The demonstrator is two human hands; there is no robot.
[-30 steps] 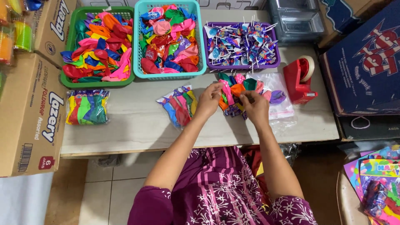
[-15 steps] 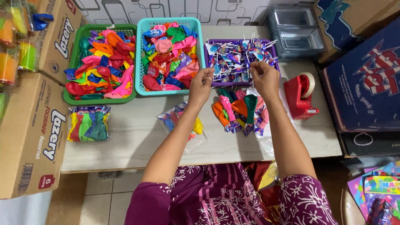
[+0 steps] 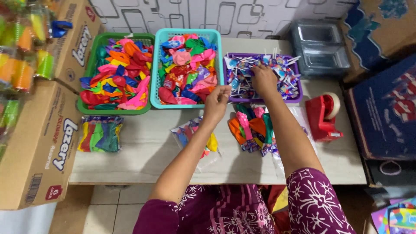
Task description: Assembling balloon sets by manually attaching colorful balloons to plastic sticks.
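Observation:
My right hand (image 3: pixel 263 80) reaches into the purple tray (image 3: pixel 299 98) of wrapped lollipops (image 3: pixel 241 73), its fingers curled down among them. My left hand (image 3: pixel 216 102) hovers at the gap between the teal basket (image 3: pixel 190 33) and the purple tray, fingertips pinched on what looks like a thin white lollipop stick. Below my hands a small bunch of coloured balloons (image 3: pixel 251 126) lies on a clear bag on the table. Under my left forearm lies another clear bag with a few balloons (image 3: pixel 190 132).
A green basket (image 3: pixel 92 48) of loose balloons stands left of the teal one. A filled balloon packet (image 3: pixel 100 136) lies at the front left. A red tape dispenser (image 3: pixel 323 113) and clear plastic boxes (image 3: pixel 320 47) are on the right. Cardboard cartons (image 3: pixel 41 143) flank the left, a blue box (image 3: pixel 385 112) the right.
Both hands left the balloon bunch on the table and moved up and away from me. The right hand went into the lollipop tray, and the left stopped beside it.

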